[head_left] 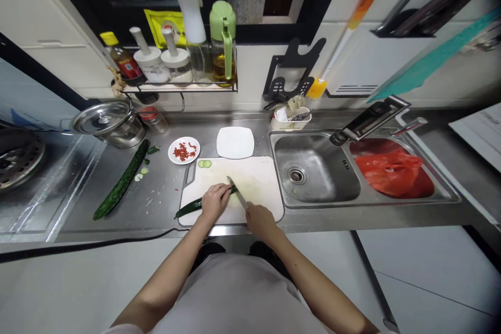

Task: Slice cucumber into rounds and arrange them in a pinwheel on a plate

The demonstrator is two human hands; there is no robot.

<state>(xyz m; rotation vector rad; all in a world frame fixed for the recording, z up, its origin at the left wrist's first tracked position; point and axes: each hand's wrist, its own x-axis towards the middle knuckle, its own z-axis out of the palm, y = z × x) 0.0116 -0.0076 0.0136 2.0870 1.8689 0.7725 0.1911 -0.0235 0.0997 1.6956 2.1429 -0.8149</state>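
Note:
A dark green cucumber (189,207) lies slantwise on the white cutting board (258,172). My left hand (214,200) is closed over it near its right end. The handle of a kitchen knife (238,195) is gripped in my right hand (261,222). Its blade crosses the cucumber's end, just right of my left fingers; whether it has cut in, I cannot tell. Two or so cucumber slices (204,164) rest at the board's upper left. Behind the board lies a bare white plate (235,142). A smaller plate (171,155) holds chopped red pieces.
Another whole cucumber (125,180) lies left of the board, beside garlic cloves (139,177). A lidded steel pot (125,128) stands behind it. On the right is a sink (317,167) with a red plastic bag (391,172) in its second basin. Bottles fill a wall rack (207,86).

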